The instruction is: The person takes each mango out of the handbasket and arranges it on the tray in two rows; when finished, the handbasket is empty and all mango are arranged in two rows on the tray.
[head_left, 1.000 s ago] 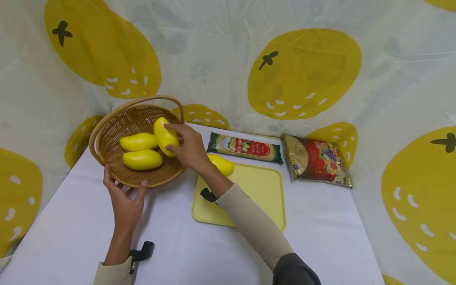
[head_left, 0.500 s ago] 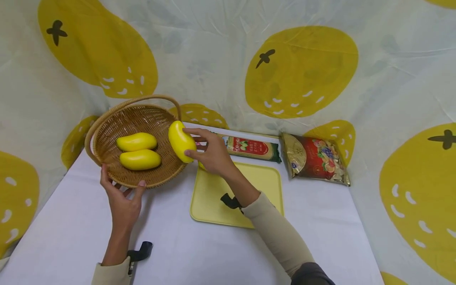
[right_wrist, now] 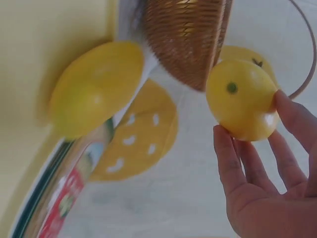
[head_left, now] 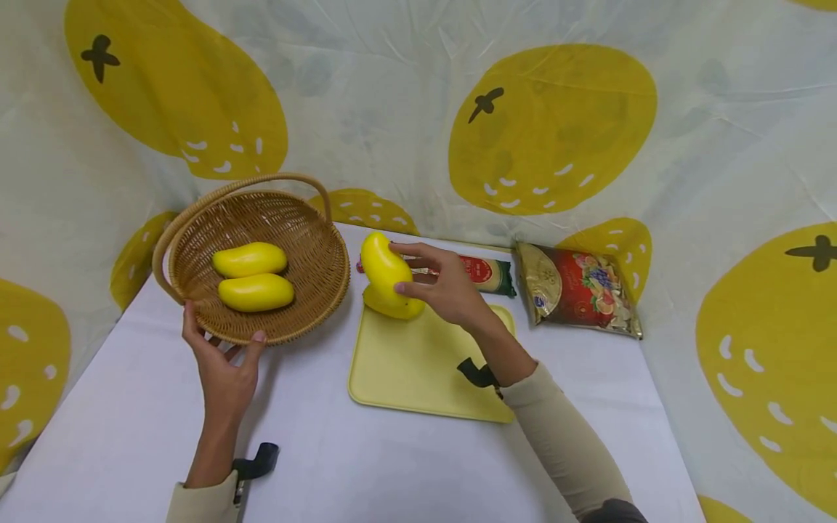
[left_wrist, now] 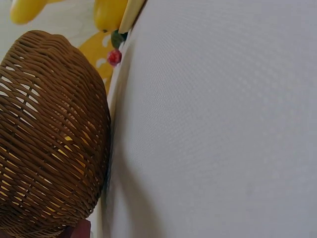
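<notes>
In the head view a wicker basket [head_left: 310, 254] with an arched handle tilts toward me, with two yellow mangoes [head_left: 256, 293] inside. My left hand [head_left: 225, 378] grips its near rim, thumb in front and the other fingers partly hidden behind. The basket's woven side [left_wrist: 54, 124] fills the left of the left wrist view. My right hand [head_left: 451, 287] pinches another mango [head_left: 384, 267] between thumb and fingertips, above the far left corner of the yellow tray [head_left: 418, 378]. A further mango [head_left: 399, 310] lies on that corner, partly covered by the held one.
Behind the tray lies a long Olivoilà packet [head_left: 493, 276], half hidden by the right hand. A red and gold bag [head_left: 578, 290] with fruit pictures stands to its right. Fruit-printed cloth [head_left: 392, 109] rises behind the white table [head_left: 314, 443].
My right hand has carried its mango out of the basket and rightward, to above the tray's corner. My left hand stays on the basket's rim.
</notes>
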A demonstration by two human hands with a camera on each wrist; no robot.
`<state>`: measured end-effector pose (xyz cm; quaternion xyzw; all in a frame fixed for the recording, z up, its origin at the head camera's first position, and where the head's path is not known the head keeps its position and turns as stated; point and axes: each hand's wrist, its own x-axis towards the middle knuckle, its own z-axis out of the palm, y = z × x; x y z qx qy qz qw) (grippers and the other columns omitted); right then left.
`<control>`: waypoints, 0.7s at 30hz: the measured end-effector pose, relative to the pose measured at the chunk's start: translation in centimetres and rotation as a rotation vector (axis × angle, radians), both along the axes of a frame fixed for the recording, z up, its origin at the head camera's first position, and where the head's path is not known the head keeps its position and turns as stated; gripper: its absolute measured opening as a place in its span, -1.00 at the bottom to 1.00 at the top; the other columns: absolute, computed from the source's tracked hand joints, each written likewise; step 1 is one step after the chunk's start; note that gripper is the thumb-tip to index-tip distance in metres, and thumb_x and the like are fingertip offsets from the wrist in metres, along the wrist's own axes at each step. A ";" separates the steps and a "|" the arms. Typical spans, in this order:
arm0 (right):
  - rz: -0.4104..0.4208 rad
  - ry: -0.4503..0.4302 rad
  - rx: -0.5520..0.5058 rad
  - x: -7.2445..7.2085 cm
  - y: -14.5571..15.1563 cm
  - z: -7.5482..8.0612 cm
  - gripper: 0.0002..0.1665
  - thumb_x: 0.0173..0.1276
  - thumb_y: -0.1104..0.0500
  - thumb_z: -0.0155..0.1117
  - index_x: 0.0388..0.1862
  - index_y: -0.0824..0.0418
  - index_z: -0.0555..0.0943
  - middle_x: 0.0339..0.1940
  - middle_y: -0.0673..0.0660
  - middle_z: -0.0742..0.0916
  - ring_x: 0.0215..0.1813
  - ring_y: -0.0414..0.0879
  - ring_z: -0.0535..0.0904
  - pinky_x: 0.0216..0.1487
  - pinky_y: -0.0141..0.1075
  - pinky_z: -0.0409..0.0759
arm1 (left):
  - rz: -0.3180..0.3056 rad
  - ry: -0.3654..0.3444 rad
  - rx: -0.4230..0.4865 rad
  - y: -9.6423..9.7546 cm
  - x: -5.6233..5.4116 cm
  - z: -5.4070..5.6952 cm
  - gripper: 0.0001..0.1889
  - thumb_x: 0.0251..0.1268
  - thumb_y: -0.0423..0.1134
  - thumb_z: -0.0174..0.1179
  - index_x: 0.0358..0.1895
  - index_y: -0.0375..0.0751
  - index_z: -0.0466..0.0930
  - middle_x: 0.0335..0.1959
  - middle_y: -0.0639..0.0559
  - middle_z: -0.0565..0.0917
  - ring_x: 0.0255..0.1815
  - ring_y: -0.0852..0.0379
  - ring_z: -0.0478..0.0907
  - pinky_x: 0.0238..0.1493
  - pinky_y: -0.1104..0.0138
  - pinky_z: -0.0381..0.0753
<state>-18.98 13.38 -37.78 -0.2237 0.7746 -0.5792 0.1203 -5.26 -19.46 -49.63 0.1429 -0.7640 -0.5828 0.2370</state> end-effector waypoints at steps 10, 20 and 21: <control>-0.001 -0.054 0.080 -1.0 6.1 -1.4 -0.30 0.36 0.34 0.50 0.48 0.13 0.59 0.54 0.11 0.60 0.42 0.21 0.61 0.37 0.00 0.63 | 0.000 -0.001 -0.005 0.0 0.0 -0.1 0.16 0.35 -0.28 0.40 0.75 0.23 -0.32 0.66 -0.05 0.10 0.45 -0.21 0.38 0.14 0.53 0.50; -0.002 -0.118 0.254 -1.9 11.0 -4.0 -0.34 0.40 0.35 0.46 0.47 0.14 0.60 0.48 0.20 0.63 0.45 0.24 0.59 0.31 -0.08 0.68 | -0.008 -0.010 0.008 -0.2 0.0 0.0 0.17 0.34 -0.31 0.39 0.75 0.23 -0.32 0.66 -0.03 0.10 0.45 -0.19 0.38 0.15 0.50 0.50; 0.000 -0.117 0.280 -1.9 11.3 -4.2 -0.35 0.40 0.34 0.46 0.47 0.13 0.60 0.48 0.20 0.63 0.44 0.24 0.60 0.30 -0.08 0.69 | -0.009 -0.009 0.009 -0.2 0.0 0.1 0.17 0.35 -0.31 0.39 0.75 0.24 -0.32 0.66 -0.02 0.10 0.45 -0.17 0.38 0.15 0.50 0.50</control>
